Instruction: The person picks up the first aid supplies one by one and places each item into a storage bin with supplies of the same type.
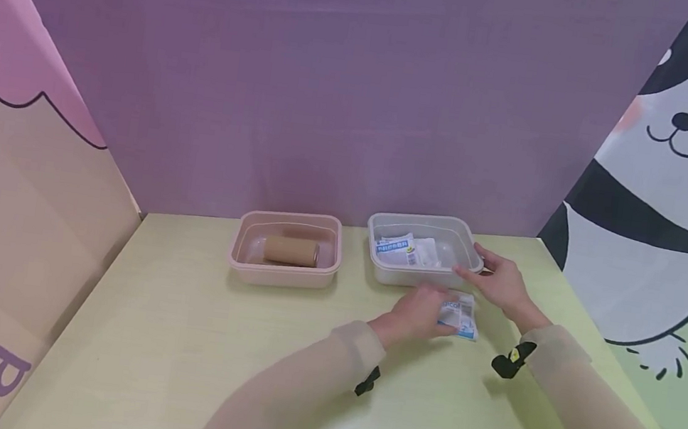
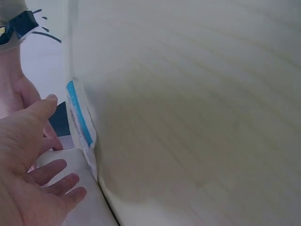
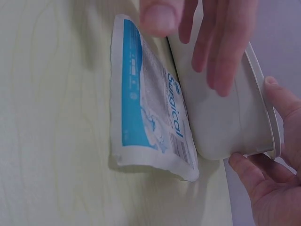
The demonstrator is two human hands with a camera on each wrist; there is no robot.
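My left hand [image 1: 415, 316] hovers with loosely spread fingers over a white and blue packet printed "Surgical" [image 3: 155, 103]. The packet lies on the table against the front of a white plastic bin [image 1: 420, 279]; in the left wrist view a gap shows between the fingers [image 2: 54, 172] and the packet [image 2: 81, 115]. With thumb and fingers my right hand [image 1: 503, 285] grips the bin's right end at the rim. Inside that bin lie white and blue packets [image 1: 400, 249].
Left of the white bin stands a pink plastic bin [image 1: 281, 277] with a brown cylinder [image 1: 291, 251] lying in it. A purple panel [image 1: 332, 98] rises behind both bins. Printed panels with a panda [image 1: 676, 184] and a pink figure flank the pale table [image 1: 172, 351].
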